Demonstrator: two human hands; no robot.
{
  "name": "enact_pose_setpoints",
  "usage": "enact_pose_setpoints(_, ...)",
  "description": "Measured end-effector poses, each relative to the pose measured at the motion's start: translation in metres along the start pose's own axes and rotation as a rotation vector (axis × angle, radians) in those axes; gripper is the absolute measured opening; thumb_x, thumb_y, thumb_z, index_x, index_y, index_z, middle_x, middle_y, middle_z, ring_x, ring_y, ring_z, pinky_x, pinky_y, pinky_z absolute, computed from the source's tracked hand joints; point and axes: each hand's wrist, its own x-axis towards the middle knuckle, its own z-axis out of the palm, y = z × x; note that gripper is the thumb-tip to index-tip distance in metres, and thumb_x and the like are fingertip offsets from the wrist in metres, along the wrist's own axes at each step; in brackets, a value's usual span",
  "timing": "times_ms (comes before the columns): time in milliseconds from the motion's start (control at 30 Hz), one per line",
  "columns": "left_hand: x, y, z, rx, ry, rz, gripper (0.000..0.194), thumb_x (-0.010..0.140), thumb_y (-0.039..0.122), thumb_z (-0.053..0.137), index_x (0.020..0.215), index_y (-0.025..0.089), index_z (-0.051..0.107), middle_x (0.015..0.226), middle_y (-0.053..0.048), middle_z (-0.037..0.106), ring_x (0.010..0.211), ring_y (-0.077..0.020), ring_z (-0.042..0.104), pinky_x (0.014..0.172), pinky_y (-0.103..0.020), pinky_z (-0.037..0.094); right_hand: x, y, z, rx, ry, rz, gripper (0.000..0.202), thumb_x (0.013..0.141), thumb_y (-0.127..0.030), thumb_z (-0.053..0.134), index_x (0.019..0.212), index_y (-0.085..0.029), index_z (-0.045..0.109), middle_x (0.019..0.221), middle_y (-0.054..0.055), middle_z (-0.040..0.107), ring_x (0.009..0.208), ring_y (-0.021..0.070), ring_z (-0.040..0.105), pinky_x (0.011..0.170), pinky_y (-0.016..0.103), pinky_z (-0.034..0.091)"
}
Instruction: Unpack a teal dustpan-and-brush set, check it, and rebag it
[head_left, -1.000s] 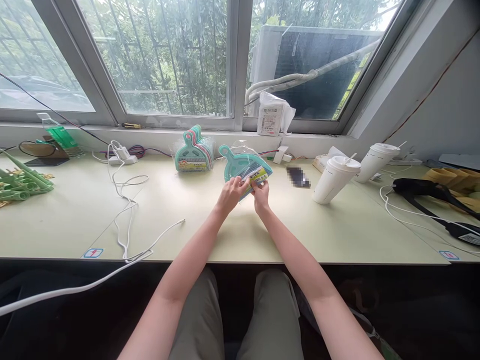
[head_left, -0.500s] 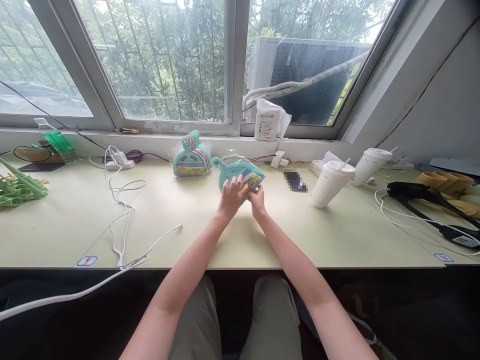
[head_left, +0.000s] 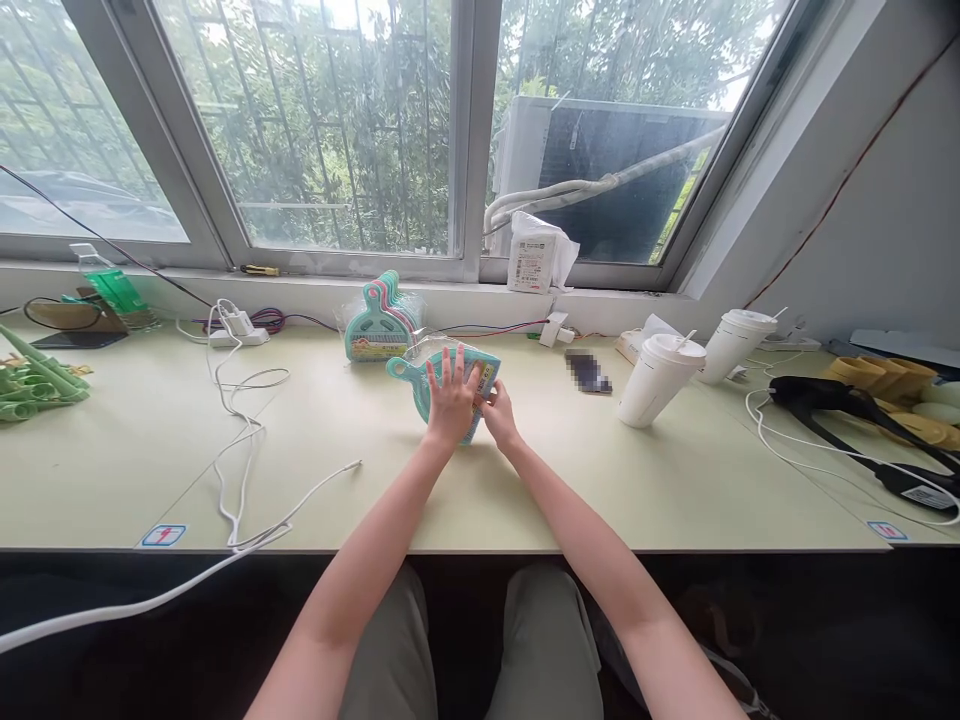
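My left hand [head_left: 450, 400] lies flat on the teal dustpan set [head_left: 442, 395], fingers spread wide and pressing it down onto the bench [head_left: 525, 480] just above the middle of the frame; my right hand [head_left: 496, 418] sits at the set's right edge, fingertips drawn together on the yellow label card [head_left: 484, 380], though whether they truly pinch it or only touch it I cannot tell, since my left hand covers much of that spot. To do this well I judge the flat palm should keep steady, even weight so the slippery wrapper does not skate on the smooth bench; the right fingers should work at the card's edge with small pulls, not a yank, so the thin plastic does not tear unevenly; the handle, pointing toward the left of the frame, should stay free of the white cable [head_left: 240, 440] lying well apart at left.

Hidden: most of the dustpan's face under my palm; the print on the label is too small to read; the clear wrapper shows only as a faint glint above my fingers. The stack of similar sets [head_left: 379, 325] stands just behind, toward the window sill; how many it holds I cannot count. A blurred dark thing lies between my hands and the two white cups [head_left: 660, 375] at right.
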Motion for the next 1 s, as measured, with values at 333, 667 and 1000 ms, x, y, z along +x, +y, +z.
enact_pose_setpoints(333, 0.001, -0.003, 0.003, -0.192, 0.046, -0.034, 0.061, 0.090, 0.013, 0.042, 0.149, 0.019, 0.030, 0.157, -0.012, 0.010, 0.144, -0.0312, -0.007, 0.114, -0.065, -0.001, 0.000, -0.007, -0.003, 0.110, 0.069, 0.039, 0.036, 0.065, -0.037, 0.071, 0.089, -0.024, 0.048, 0.085, 0.000, 0.069, 0.076, 0.0159, 0.063, 0.062, 0.026, 0.050)
enact_pose_setpoints(667, 0.000, -0.001, -0.003, -0.187, 0.088, 0.008, 0.057, 0.089, 0.010, 0.035, 0.146, 0.017, 0.037, 0.154, -0.012, 0.027, 0.145, -0.0298, -0.001, 0.115, -0.065, 0.003, -0.001, -0.016, -0.005, 0.104, 0.075, 0.077, 0.035, 0.067, -0.037, 0.071, 0.091, -0.022, 0.049, 0.083, 0.001, 0.070, 0.070, 0.0146, 0.063, 0.055, 0.023, 0.047)
enact_pose_setpoints(1000, 0.002, -0.002, 0.011, -0.156, -0.134, 0.425, 0.069, 0.082, -0.005, 0.029, 0.149, 0.007, 0.024, 0.156, -0.020, 0.015, 0.145, -0.0268, 0.000, 0.117, -0.050, 0.023, -0.003, -0.016, -0.005, 0.144, 0.020, -0.010, 0.031, 0.066, -0.030, 0.071, 0.092, -0.021, 0.058, 0.086, 0.002, 0.071, 0.077, 0.0166, 0.065, 0.069, 0.029, 0.053)
